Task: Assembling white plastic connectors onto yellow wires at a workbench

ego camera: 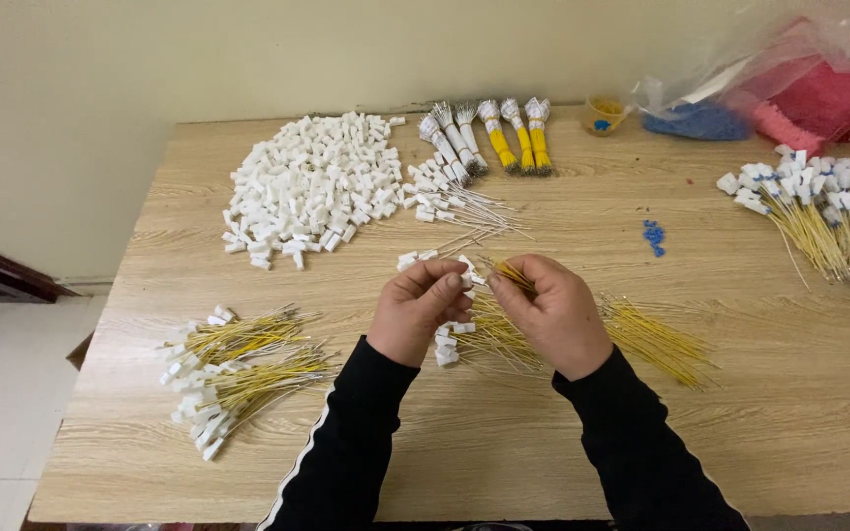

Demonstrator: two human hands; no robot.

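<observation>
My left hand [417, 307] pinches a small white plastic connector [466, 276] above the middle of the wooden table [543, 433]. My right hand [553, 310] grips a thin yellow wire [510, 271] whose end meets the connector. The two hands are close together, fingertips almost touching. Under them lie a few loose white connectors [445, 346] and a loose heap of yellow wires [656, 339].
A big pile of white connectors [309, 187] lies at the back left. Tied wire bundles [489, 133] sit at the back. Finished yellow wires with white ends lie at the left [238, 369] and far right [823, 211]. Blue bits [653, 235], a small cup [603, 113] and plastic bags [799, 88] are at the back right.
</observation>
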